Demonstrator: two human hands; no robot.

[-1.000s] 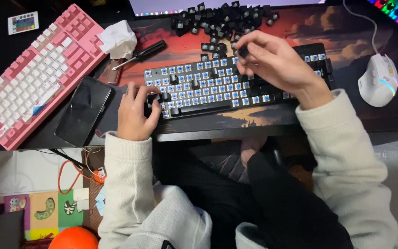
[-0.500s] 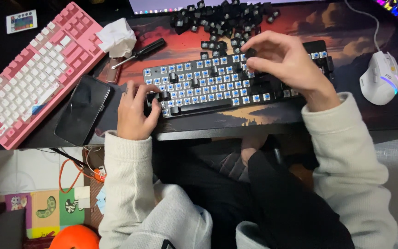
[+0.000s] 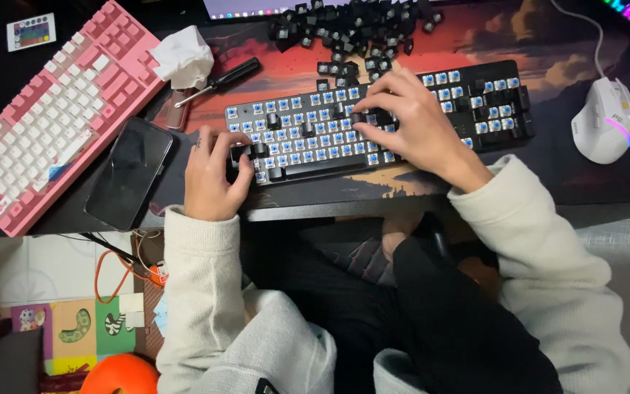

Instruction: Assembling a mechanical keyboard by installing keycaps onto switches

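In the head view, the stripped black keyboard lay near the desk's front edge. The left hand clamped its left end; the right hand pressed fingertips onto a keycap mid-board. Seating caps well probably meant pressing straight down, squarely over the switch stem, while keeping the board braced.

The left hand lies knuckles up with its fingers curled inward and the thumb tucked alongside. The right hand is palm down, fingers bent and spread, fingertips pressing downward. Both forearms, in pale sleeves, angle inward from the body.
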